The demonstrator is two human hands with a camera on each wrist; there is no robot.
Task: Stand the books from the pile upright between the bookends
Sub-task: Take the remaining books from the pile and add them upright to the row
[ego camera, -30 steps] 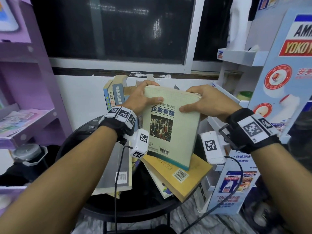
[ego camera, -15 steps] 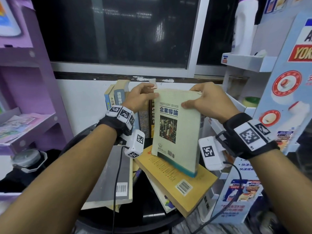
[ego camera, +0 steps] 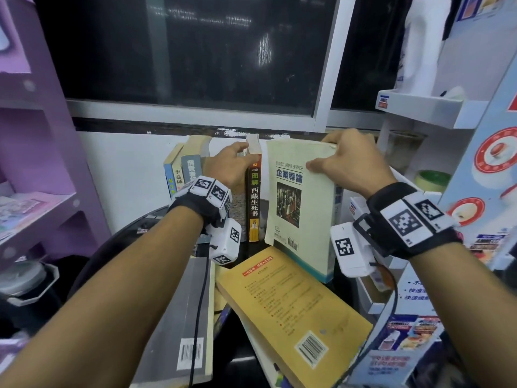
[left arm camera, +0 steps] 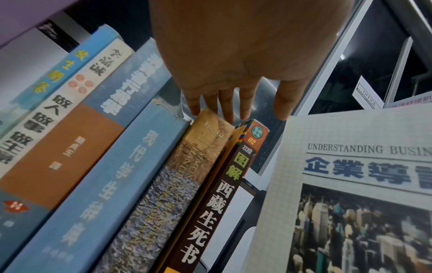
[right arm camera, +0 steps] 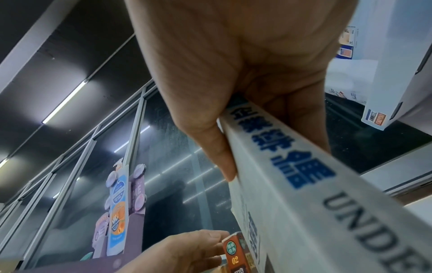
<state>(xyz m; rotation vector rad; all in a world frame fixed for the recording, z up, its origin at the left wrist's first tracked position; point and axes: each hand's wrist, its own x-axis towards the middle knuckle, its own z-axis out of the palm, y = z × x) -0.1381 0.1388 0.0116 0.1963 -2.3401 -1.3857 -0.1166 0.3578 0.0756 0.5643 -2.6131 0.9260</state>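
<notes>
Books lie flat low in frame: a yellow one, a grey one. Mid-frame, your right hand pinches the pale book's top, upright. Beyond, your left hand rests straight fingers on the row.

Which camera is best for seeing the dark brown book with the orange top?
The left wrist view: the dark brown book with the orange top shows nearly its whole spine, close up. The head view shows it small; the right wrist view catches only its orange top.
</notes>
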